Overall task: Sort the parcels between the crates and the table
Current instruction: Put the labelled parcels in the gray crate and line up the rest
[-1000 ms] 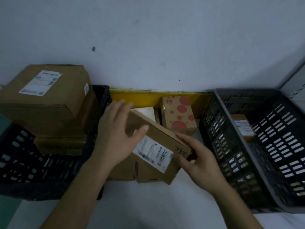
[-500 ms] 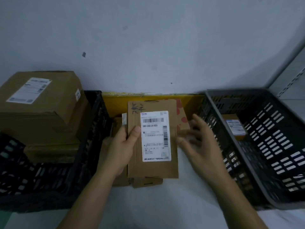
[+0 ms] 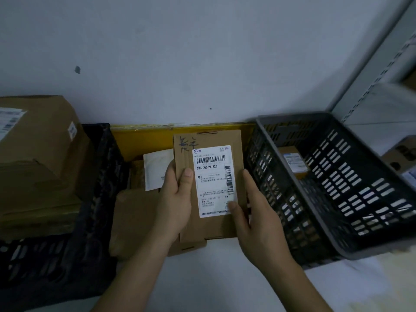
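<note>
A flat brown cardboard parcel (image 3: 208, 154) with a white barcode label and black handwriting is held upright above the table, label facing me. My left hand (image 3: 174, 199) grips its left edge, thumb on the front. My right hand (image 3: 254, 212) holds its lower right side, thumb on the label's corner. Beneath it lie more brown parcels (image 3: 132, 219) and a white padded envelope (image 3: 156, 168). The black crate (image 3: 94, 199) on the left is stacked with big cardboard boxes (image 3: 38, 154). The grey crate (image 3: 360, 183) on the right holds one small labelled parcel (image 3: 295, 162).
A yellow strip (image 3: 144, 138) runs along the wall behind the table. A metal shelf upright (image 3: 369, 70) stands at the right, with a brown box (image 3: 403, 154) on a shelf beside the grey crate. White table surface (image 3: 216, 280) shows near me.
The flat parcel was lifted off the pile and turned label-up toward me. My right hand came back onto its right edge. The view shifted slightly right.
</note>
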Demonstrator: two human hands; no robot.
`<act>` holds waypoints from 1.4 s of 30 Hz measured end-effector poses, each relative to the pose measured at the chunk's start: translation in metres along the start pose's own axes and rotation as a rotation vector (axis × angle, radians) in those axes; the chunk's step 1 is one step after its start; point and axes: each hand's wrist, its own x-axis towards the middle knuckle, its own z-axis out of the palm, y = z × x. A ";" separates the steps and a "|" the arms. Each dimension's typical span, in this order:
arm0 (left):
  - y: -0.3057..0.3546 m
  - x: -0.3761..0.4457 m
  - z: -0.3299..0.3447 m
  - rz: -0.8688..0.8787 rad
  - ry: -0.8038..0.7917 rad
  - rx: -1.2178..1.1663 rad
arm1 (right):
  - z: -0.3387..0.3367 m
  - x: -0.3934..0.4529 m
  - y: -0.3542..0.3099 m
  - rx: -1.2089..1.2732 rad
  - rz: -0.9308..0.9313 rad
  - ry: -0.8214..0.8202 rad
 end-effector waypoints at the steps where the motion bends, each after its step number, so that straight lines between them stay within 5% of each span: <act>1: 0.002 0.000 0.005 0.012 -0.016 0.006 | -0.007 -0.001 0.001 -0.037 0.003 -0.003; 9: 0.021 -0.011 0.070 -0.013 -0.203 0.053 | -0.101 -0.005 0.022 -0.216 0.113 -0.099; 14: 0.041 -0.007 0.111 0.157 -0.366 0.224 | -0.167 0.002 0.050 -0.258 0.101 -0.041; 23: 0.014 -0.007 0.228 0.271 -0.299 0.690 | -0.297 0.072 0.211 -0.250 0.189 -0.063; 29: -0.027 -0.026 0.277 0.149 -0.444 1.004 | -0.272 0.101 0.314 -0.311 0.210 -0.547; 33: -0.033 -0.028 0.284 0.098 -0.372 1.102 | -0.238 0.118 0.341 -0.243 0.255 -0.825; 42: -0.032 -0.035 0.289 0.018 -0.325 1.156 | -0.154 0.105 0.371 -0.254 0.299 -0.995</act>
